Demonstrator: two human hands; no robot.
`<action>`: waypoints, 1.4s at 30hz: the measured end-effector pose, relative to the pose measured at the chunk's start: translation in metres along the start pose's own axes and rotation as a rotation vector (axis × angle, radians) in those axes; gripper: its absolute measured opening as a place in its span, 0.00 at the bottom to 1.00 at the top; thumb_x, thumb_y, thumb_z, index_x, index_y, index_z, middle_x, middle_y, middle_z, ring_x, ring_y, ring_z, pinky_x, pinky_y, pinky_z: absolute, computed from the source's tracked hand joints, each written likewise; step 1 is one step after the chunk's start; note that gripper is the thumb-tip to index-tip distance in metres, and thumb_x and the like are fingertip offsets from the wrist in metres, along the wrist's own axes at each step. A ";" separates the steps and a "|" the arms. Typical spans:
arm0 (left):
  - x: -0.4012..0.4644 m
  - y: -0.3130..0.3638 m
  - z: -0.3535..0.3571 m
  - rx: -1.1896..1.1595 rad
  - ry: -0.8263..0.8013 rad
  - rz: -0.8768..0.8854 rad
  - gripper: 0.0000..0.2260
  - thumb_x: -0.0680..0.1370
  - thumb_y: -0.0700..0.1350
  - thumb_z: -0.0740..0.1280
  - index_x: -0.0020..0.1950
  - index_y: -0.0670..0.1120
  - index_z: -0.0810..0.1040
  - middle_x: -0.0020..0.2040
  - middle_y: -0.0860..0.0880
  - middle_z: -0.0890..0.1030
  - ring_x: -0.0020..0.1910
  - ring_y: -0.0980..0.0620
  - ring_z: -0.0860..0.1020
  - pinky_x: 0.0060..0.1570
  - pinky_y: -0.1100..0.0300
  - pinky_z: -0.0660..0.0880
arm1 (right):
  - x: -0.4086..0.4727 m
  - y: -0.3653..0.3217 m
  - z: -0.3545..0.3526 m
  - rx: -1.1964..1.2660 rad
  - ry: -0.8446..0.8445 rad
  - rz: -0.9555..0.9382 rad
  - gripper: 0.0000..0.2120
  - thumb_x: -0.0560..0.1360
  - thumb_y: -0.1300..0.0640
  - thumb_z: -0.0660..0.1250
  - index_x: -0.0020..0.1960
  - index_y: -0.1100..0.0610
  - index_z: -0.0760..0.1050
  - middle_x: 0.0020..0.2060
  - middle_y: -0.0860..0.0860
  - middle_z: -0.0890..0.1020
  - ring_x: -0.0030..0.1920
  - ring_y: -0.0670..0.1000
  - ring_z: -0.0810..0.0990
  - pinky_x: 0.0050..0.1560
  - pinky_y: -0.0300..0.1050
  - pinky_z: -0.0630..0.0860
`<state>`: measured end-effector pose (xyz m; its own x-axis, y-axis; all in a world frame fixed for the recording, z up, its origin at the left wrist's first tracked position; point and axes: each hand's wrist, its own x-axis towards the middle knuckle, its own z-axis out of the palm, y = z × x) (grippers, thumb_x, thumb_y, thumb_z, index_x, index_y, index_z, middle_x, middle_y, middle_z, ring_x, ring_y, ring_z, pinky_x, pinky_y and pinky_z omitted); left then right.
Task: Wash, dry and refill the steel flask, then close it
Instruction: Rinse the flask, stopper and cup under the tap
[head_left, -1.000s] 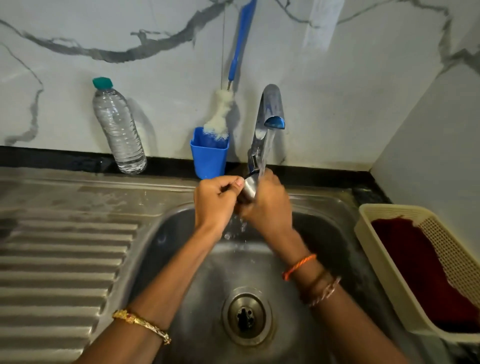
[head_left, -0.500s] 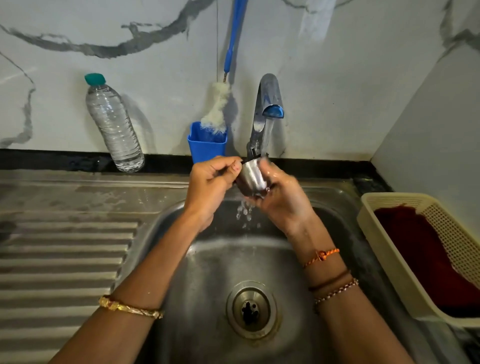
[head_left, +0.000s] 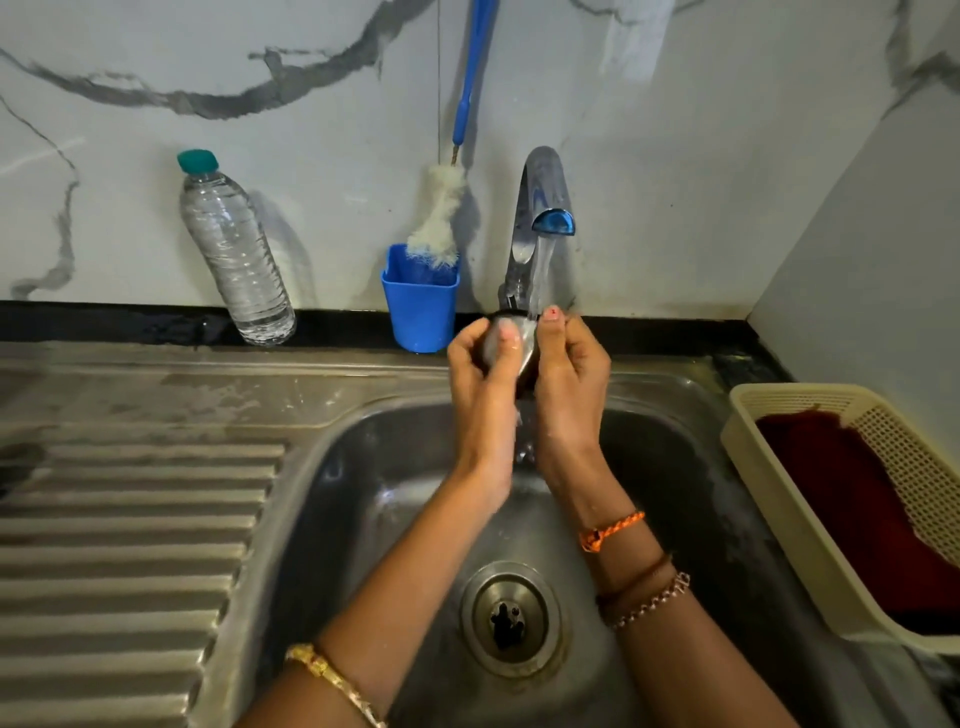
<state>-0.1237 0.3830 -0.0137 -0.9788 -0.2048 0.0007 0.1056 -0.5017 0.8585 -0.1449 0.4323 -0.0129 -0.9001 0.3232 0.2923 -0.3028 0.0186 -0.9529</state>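
Observation:
Both of my hands hold a small steel cap-like piece (head_left: 521, 347) under the stream from the steel tap (head_left: 540, 208), above the sink basin (head_left: 363, 499). My left hand (head_left: 483, 384) wraps its left side with the thumb across its face. On the right side my right hand (head_left: 569, 384) grips it, the thumb up at the rim. Water runs off it and falls between my wrists. Most of the piece is hidden by my fingers. The flask body is not in view.
A clear plastic water bottle (head_left: 234, 254) with a teal cap stands on the back ledge at left. A blue cup (head_left: 420, 301) holds a white bottle brush (head_left: 441, 218). A cream basket (head_left: 769, 499) with a dark red cloth (head_left: 852, 504) sits right of the sink. The ribbed drainboard (head_left: 130, 545) lies left.
My hands have turned the steel piece under the stream and closed more tightly round it. My left thumb now lies across its face.

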 end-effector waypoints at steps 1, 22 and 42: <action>0.004 0.001 0.000 0.051 0.014 0.035 0.15 0.77 0.53 0.62 0.59 0.46 0.69 0.49 0.48 0.76 0.48 0.53 0.76 0.48 0.59 0.74 | -0.004 -0.003 -0.001 -0.005 -0.049 -0.029 0.14 0.80 0.56 0.58 0.38 0.57 0.74 0.33 0.53 0.76 0.35 0.50 0.73 0.38 0.50 0.72; 0.040 0.021 -0.024 0.396 -0.105 -0.470 0.20 0.74 0.63 0.60 0.38 0.47 0.75 0.24 0.50 0.76 0.21 0.53 0.72 0.21 0.69 0.66 | -0.002 0.021 -0.037 -0.908 -0.507 -0.871 0.24 0.80 0.51 0.48 0.37 0.62 0.75 0.29 0.56 0.79 0.29 0.57 0.79 0.35 0.46 0.74; 0.056 0.019 -0.022 0.216 -0.067 -0.439 0.12 0.76 0.51 0.63 0.36 0.45 0.73 0.24 0.50 0.76 0.28 0.53 0.75 0.30 0.63 0.72 | -0.010 0.023 -0.027 -1.033 -0.360 -1.057 0.22 0.80 0.51 0.51 0.45 0.63 0.79 0.37 0.60 0.83 0.40 0.59 0.83 0.50 0.49 0.72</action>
<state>-0.1729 0.3430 -0.0083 -0.9327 0.0444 -0.3579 -0.3509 -0.3412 0.8720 -0.1342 0.4551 -0.0397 -0.4900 -0.5001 0.7140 -0.6294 0.7697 0.1072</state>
